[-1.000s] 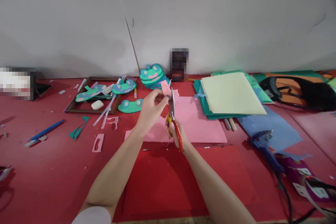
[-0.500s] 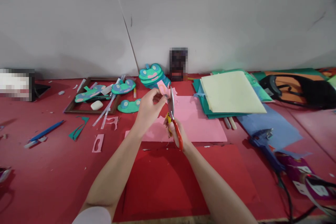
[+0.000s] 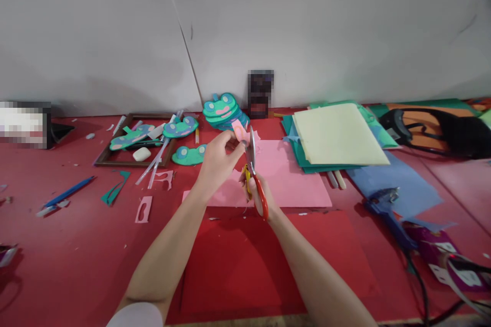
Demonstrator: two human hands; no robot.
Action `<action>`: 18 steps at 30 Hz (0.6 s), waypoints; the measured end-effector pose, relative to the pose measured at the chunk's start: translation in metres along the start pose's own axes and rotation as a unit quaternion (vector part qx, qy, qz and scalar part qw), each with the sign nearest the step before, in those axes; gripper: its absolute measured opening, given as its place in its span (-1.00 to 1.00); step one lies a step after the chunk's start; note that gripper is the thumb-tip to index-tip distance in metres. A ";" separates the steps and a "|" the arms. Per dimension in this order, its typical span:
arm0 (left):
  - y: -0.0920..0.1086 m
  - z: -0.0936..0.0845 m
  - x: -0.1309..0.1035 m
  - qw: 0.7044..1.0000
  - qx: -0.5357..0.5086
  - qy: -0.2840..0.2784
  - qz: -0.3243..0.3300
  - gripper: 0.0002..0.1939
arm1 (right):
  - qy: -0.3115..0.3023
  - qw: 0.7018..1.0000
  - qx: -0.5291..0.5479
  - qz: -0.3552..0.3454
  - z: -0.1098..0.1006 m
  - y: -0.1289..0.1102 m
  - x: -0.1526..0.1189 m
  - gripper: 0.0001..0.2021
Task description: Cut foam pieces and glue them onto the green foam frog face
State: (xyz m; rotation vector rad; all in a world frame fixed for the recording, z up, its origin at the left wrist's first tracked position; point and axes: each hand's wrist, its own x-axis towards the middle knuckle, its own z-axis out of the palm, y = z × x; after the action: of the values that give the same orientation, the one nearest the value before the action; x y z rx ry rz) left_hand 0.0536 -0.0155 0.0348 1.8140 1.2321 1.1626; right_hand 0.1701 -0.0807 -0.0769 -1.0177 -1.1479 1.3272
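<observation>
Between thumb and fingers, my left hand [image 3: 219, 158] pinches a small pink foam piece [image 3: 240, 132] with a shape outlined on it. My right hand [image 3: 260, 194] is closed round the red and yellow handles of the scissors [image 3: 252, 153], whose blades point up beside the piece. How far the blades are parted is hard to tell. Under both hands lies a pink foam sheet [image 3: 299, 179]. Behind the left hand stands a stack of green frog faces [image 3: 221, 110], and a green frog shape [image 3: 187, 155] lies left of it.
A brown frame [image 3: 134, 164] holding frog pieces and a white eraser [image 3: 141, 154] is at left, with pink scraps and a blue pen [image 3: 69, 192] nearer. At right are stacked foam sheets [image 3: 341, 135], a glue gun [image 3: 389, 217] with cables, and a black strapped item [image 3: 429, 133].
The pink piece has tilted and shifted down slightly by the blades. The scissors have moved a little to the right. Both hands keep their hold.
</observation>
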 end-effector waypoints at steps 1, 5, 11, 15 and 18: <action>0.000 0.000 0.000 1.000 0.000 -0.001 0.000 -0.94 | 0.001 1.000 0.001 0.001 0.000 0.000 0.000 -0.52; 0.000 0.000 0.000 1.000 -0.001 -0.005 0.000 -0.93 | 0.002 1.000 0.014 0.020 0.001 -0.002 0.000 -0.55; -0.001 0.000 0.001 1.000 -0.004 -0.004 -0.012 -0.94 | -0.003 1.000 0.005 0.014 0.001 -0.004 -0.002 -0.58; -0.001 -0.001 0.001 1.000 -0.003 -0.010 -0.017 -0.95 | -0.006 1.000 -0.005 0.009 -0.001 -0.001 -0.003 -0.59; -0.001 -0.001 0.001 1.000 0.000 -0.011 -0.018 -0.95 | -0.005 1.000 -0.029 0.001 -0.002 0.001 -0.002 -0.58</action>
State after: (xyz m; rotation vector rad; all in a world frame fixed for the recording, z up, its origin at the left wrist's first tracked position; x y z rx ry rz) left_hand 0.0529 -0.0138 0.0344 1.7936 1.2476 1.1207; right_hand 0.1722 -0.0829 -0.0781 -1.0551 -1.1982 1.3081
